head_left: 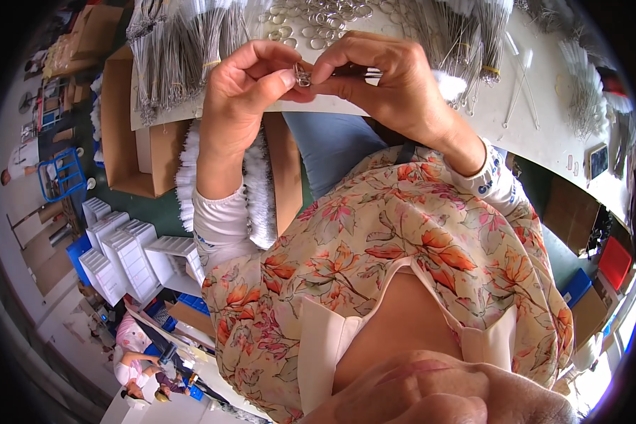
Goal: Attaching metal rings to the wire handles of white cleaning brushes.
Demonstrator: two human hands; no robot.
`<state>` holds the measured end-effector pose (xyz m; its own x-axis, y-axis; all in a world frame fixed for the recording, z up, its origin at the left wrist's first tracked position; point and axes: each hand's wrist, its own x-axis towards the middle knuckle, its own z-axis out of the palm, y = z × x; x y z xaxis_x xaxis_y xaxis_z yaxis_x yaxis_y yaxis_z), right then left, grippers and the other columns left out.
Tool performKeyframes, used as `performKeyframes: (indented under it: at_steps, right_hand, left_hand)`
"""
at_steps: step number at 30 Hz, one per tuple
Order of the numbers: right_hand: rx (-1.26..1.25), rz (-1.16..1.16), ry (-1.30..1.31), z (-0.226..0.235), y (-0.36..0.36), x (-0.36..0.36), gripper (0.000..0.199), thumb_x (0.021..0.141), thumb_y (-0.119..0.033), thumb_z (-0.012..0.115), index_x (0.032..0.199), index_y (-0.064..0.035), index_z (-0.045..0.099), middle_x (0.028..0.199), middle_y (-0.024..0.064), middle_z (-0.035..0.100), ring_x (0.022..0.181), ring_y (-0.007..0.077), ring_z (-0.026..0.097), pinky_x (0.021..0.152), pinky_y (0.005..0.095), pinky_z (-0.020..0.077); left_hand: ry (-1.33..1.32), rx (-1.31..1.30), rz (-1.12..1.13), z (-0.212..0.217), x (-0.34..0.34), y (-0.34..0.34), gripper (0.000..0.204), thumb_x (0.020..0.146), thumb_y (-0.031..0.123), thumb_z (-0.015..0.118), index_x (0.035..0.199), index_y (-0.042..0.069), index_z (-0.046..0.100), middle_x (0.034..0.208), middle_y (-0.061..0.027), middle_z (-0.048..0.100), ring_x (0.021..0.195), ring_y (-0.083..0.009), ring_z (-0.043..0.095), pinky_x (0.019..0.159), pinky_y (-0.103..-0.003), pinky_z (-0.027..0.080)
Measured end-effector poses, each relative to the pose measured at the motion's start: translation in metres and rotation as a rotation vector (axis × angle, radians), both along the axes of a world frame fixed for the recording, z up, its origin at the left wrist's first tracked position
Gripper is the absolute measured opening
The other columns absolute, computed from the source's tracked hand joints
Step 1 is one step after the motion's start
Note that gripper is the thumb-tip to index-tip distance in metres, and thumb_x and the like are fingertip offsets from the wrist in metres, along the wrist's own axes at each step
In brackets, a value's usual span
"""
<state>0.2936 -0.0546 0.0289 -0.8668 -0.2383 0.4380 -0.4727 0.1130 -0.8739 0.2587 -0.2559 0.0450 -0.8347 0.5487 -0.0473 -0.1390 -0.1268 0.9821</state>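
Above the table's near edge, my left hand (240, 88) pinches a small shiny metal ring (302, 79) between thumb and fingertips. My right hand (396, 81) meets it there, its thumb and index finger closed round thin wire stems (364, 71) that look like the handles of wire brushes. The fingers partly hide how the stems and the ring meet. Just beyond both hands lies a loose pile of metal rings (325, 25). Bundles of wire-handled brushes (184, 67) lie to the left, and more brush bundles (473, 42) to the right, some bound with yellow bands.
A few loose brushes (521, 88) and a phone (598, 162) lie on the right of the white table (544, 134). Below its left side stands an open cardboard box (140, 134) near white bristly brushes (258, 187). White crates (127, 247), a blue trolley (63, 173) and other people are farther left.
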Motion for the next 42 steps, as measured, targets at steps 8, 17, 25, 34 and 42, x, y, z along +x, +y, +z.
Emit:
performKeyframes:
  at_steps: [8, 17, 25, 34, 42]
  right_hand:
    - [0.359, -0.200, -0.027, -0.111, -0.024, -0.034, 0.016, 0.077, 0.000, 0.061, 0.092, -0.0039, 0.064, 0.090, 0.0100, 0.063, 0.081, 0.0255, 0.062, 0.075, 0.0330, 0.0509]
    - [0.593, -0.271, 0.089, -0.083, 0.028, -0.039, 0.025, 0.078, -0.008, 0.062, 0.103, -0.0087, 0.062, 0.104, 0.0071, 0.061, 0.096, 0.0265, 0.058, 0.082, 0.0351, 0.0483]
    - [1.094, -0.665, -0.296, -0.091, 0.134, -0.106, 0.027, 0.081, -0.033, 0.053, 0.092, -0.0123, 0.065, 0.088, 0.0139, 0.066, 0.084, 0.0335, 0.063, 0.073, 0.0437, 0.0498]
    - [0.980, -0.491, -0.416, -0.074, 0.145, -0.119, 0.037, 0.077, -0.037, 0.053, 0.087, -0.0035, 0.066, 0.081, 0.0166, 0.065, 0.077, 0.0312, 0.064, 0.073, 0.0390, 0.0498]
    - [-0.133, -0.387, -0.367, -0.038, 0.188, -0.051, 0.029, 0.090, -0.022, 0.048, 0.087, 0.0019, 0.063, 0.084, 0.0102, 0.064, 0.078, 0.0181, 0.062, 0.076, 0.0304, 0.0498]
  left_hand:
    - [0.484, -0.786, 0.178, -0.073, -0.104, -0.017, 0.026, 0.081, 0.018, 0.063, 0.101, 0.002, 0.062, 0.092, -0.0115, 0.067, 0.084, -0.0149, 0.064, 0.072, -0.030, 0.052]
    - [0.707, -1.617, 0.178, -0.104, -0.163, -0.021, 0.024, 0.077, 0.033, 0.060, 0.087, 0.013, 0.068, 0.088, -0.0111, 0.067, 0.084, -0.0316, 0.063, 0.072, -0.040, 0.050]
    - [0.690, -1.490, 0.335, -0.101, -0.158, -0.009, 0.025, 0.078, 0.031, 0.056, 0.088, 0.011, 0.066, 0.090, -0.0128, 0.067, 0.086, -0.0328, 0.063, 0.073, -0.042, 0.050]
    - [0.134, -0.224, 0.405, -0.086, -0.138, -0.016, 0.023, 0.086, 0.027, 0.059, 0.085, 0.005, 0.059, 0.085, -0.0110, 0.065, 0.062, -0.0130, 0.060, 0.055, -0.027, 0.047]
    - [0.203, -0.548, 0.670, -0.038, -0.173, -0.084, 0.030, 0.081, 0.038, 0.060, 0.086, 0.008, 0.063, 0.084, -0.0111, 0.066, 0.082, -0.0180, 0.065, 0.070, -0.034, 0.049]
